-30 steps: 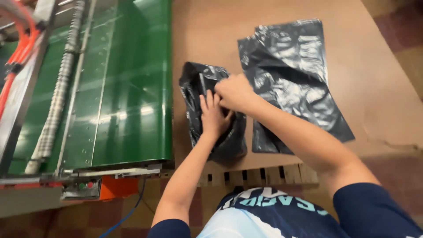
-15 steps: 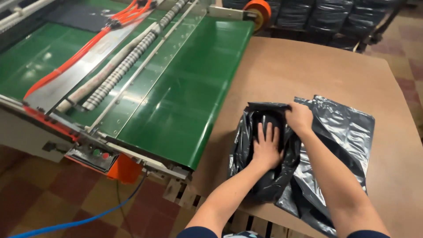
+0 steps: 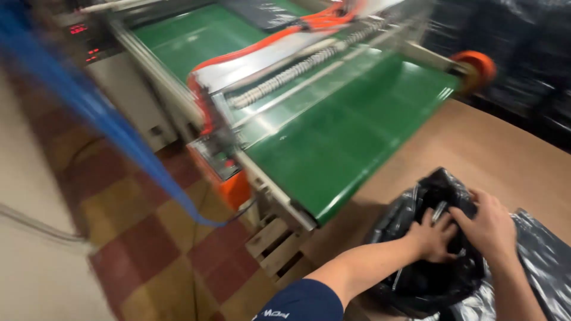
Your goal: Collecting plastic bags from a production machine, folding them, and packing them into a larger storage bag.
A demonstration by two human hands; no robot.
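Black plastic bag (image 3: 437, 261) bunched on brown tabletop (image 3: 476, 154), just right of green conveyor belt (image 3: 351, 137), beside flat grey bags (image 3: 535, 273) at far right. Left hand (image 3: 433, 236) spread open, pressing into the folds; right hand (image 3: 489, 229) curled, gripping the upper edge. Best pressed flat while pulled taut, judging by the crumple; long axis roughly toward the belt, mouth direction unclear.

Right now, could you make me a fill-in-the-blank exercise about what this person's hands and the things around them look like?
Both hands, left hand and right hand, press on a bundle of ____ plastic bags.
The conveyor belt beside the bundle is ____.
The bundle rests on a ____ cardboard sheet.
The floor tiles form a ____ pattern.

Missing words: black; green; brown; checkered
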